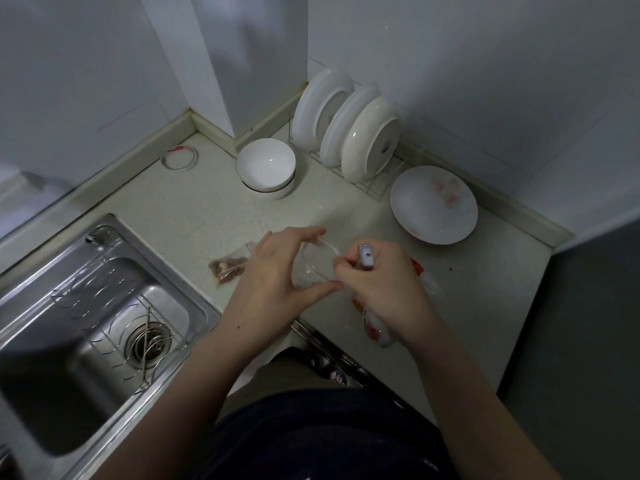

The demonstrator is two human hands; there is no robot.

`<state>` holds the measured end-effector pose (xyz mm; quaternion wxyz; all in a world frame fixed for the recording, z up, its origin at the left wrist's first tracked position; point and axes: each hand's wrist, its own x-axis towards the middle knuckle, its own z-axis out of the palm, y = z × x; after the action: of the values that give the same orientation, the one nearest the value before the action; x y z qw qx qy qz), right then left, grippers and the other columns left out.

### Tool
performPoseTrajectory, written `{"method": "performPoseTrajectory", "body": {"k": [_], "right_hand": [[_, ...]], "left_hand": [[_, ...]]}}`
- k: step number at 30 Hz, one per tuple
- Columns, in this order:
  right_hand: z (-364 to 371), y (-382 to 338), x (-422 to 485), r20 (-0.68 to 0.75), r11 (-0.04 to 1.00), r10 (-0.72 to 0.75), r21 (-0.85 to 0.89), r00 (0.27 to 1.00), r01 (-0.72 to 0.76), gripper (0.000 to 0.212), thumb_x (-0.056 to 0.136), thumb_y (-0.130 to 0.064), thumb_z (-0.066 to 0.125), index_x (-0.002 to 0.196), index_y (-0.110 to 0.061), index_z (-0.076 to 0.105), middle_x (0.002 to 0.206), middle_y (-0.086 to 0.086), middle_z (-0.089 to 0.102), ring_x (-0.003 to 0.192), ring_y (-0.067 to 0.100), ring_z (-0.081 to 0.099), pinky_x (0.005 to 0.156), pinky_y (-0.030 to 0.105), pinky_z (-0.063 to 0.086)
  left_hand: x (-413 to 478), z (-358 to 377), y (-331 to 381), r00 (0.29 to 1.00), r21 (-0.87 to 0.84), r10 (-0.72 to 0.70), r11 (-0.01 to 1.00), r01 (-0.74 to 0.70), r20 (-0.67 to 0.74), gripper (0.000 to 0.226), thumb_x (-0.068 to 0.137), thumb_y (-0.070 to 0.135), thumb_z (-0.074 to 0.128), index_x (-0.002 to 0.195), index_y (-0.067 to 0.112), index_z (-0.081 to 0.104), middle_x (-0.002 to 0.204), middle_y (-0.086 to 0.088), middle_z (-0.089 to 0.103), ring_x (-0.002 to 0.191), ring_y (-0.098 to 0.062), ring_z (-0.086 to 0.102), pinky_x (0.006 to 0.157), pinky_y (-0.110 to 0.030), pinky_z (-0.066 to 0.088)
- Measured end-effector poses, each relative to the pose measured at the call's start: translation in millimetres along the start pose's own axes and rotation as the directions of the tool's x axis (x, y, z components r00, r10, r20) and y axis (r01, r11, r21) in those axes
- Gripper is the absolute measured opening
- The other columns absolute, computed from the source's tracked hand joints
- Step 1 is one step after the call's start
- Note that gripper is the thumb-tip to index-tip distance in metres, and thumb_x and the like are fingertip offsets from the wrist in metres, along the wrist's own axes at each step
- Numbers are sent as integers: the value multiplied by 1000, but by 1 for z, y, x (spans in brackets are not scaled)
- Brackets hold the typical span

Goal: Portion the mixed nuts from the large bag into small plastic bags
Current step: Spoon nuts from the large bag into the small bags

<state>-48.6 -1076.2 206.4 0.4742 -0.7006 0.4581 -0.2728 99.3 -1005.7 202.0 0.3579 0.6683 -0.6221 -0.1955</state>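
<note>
One filled small bag (227, 268) left of hands. Left hand (273, 275) and right hand (377, 282), fingers pinched, spread an empty small plastic bag (313, 268); right also grips a scoop handle (366, 256). Next, probably: scoop nuts from the large bag (375, 329) beneath the right wrist.

Dim, soft, wide-angle edge distortion.

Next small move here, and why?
Probably spread the small bag's mouth wider. The left hand and right hand both pinch its rim, and it looks empty; one filled bag already lies beside the sink, and the large bag waits under the right wrist.
</note>
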Motion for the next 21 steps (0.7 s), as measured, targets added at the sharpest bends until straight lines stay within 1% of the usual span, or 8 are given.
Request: {"method": "performPoseTrajectory", "body": {"k": [2,5,7,9,12,15,19,21], "right_hand": [[-4,1,2,57,993,59,103,997,-65,33,85,-23,64,63,-3,48,49,-5,37,48,10,35,48,26,33],[-16,1,5,60,959,200,195,978,-208,35,91,-40,54,78,-7,54,48,-11,39,46,9,37,51,28,37],[-29,0,8,1,929,249,282,968,-239,34,98,-37,44,81,-11,57,46,-11,44,43,4,43,47,21,43],[-46,-2,12,-65,921,221,342,973,-186,39,102,-33,38,77,-12,59,51,-5,55,47,6,53,48,16,46],[-66,-4,12,-165,983,82,175,983,-53,42,103,-29,36,75,-14,63,75,-9,68,67,-4,59,58,6,45],[-76,-4,9,-184,999,-33,20,982,38,32,103,-21,37,80,-18,58,91,-3,57,70,-15,54,53,-1,40],[-85,3,9,-97,982,-77,-181,992,59,25,101,-18,42,81,-18,58,85,5,55,68,7,55,61,9,42],[-86,7,10,-42,946,-82,-319,996,64,20,98,-18,47,84,-17,61,83,1,55,70,5,54,62,7,41]], "left_hand": [[-1,1,-4,999,-26,-36,999,35,-32,60,70,59,70,120,31,54,108,28,55,108,0,53,94,-30,45],[-3,2,-11,992,-100,-112,989,106,-60,59,68,63,71,119,40,51,106,29,59,110,12,51,93,-9,37],[-4,3,-15,990,-123,-131,985,122,-62,60,67,65,71,119,42,52,107,27,60,111,15,49,92,-1,34],[-6,5,-18,990,-132,-130,984,123,-46,60,67,65,71,120,42,52,107,26,60,113,15,49,92,1,32],[-7,10,-20,990,-133,-137,981,139,22,64,67,64,72,122,37,55,107,23,60,112,13,50,94,2,30],[-8,16,-21,985,-105,-148,982,156,85,70,64,63,69,125,29,59,105,22,60,108,15,49,92,4,29],[-10,22,-23,975,-85,-166,980,179,147,67,66,49,80,126,27,59,106,17,62,103,17,48,89,5,27],[-11,25,-26,967,-64,-181,979,195,180,66,67,46,81,127,28,58,106,17,61,100,17,48,87,6,27]]}}
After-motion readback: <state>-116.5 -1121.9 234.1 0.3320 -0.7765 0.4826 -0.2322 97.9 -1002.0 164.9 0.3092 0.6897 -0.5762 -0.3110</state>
